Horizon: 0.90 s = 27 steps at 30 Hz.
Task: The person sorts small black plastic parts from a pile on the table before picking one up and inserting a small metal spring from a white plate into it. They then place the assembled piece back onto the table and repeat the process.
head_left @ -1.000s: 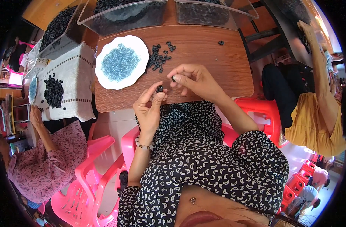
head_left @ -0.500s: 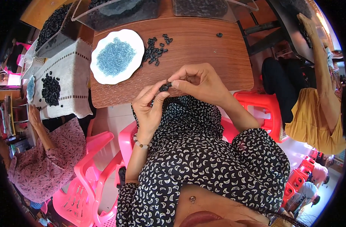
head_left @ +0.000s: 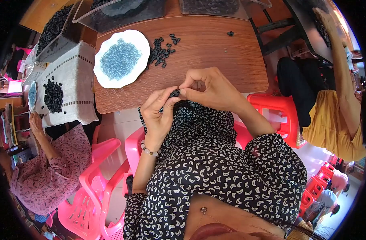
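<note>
Just past the table's near edge, my left hand (head_left: 157,110) pinches a small black plastic part (head_left: 174,93) between thumb and fingertips. My right hand (head_left: 209,89) meets it from the other side, thumb and index finger pressed together at the part's right end. Whether a second tiny piece sits in the right fingertips is hidden. Beyond my left hand lies a white scalloped plate (head_left: 101,79) bearing a heap of small clear bluish pieces (head_left: 121,59). Right of the plate, several loose black parts (head_left: 161,54) are scattered on the brown wooden table (head_left: 207,48).
A lone black part (head_left: 230,33) lies at the table's far right. Clear bins (head_left: 127,18) line the far edge. At left, a person's hand (head_left: 36,122) rests near black parts (head_left: 53,95) on a cloth-covered surface. A red stool (head_left: 271,104) stands right.
My fingertips have closed in more tightly around the black part, and the right fingers have shifted slightly. The loose parts and plate keep their places on the table.
</note>
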{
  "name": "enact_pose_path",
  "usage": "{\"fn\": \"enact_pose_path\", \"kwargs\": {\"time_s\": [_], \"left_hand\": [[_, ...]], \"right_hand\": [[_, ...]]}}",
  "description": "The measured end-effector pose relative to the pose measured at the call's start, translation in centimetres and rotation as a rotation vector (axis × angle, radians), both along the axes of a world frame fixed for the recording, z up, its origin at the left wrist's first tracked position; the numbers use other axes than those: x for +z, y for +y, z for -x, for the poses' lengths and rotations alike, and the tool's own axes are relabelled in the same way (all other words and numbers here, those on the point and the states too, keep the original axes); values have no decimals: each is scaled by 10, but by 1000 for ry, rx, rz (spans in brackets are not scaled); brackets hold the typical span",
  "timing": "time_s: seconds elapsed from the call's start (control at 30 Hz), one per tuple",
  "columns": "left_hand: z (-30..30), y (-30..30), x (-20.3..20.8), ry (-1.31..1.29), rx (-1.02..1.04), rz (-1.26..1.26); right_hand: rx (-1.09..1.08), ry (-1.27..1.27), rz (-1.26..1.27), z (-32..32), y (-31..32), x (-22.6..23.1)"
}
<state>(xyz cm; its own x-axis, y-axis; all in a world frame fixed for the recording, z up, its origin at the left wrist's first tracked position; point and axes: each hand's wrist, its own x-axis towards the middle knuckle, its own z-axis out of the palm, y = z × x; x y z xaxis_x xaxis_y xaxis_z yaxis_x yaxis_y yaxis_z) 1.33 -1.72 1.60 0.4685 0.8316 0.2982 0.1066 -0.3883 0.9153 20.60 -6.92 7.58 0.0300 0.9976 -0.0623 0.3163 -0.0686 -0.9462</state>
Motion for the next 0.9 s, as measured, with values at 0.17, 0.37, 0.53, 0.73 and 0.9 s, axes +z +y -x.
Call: {"fn": "enact_pose_path", "kwargs": {"time_s": [0.17,0.37,0.53,0.73,0.9], "left_hand": [[2,-1,-5,-7,-32,-30],[1,-1,-4,-24,-32,-38],[2,1,-5,-14,-32,-85],[4,-2,-6,6,-56,-116],[5,0,-9,36,-87,-180]], "right_hand": [[73,-28,41,-6,4,-2],[118,113,63,-8,3,-13],[120,166,52,-6,3,-12],[187,131,72,-8,4,-9],[172,123,61,-7,1,-14]]}}
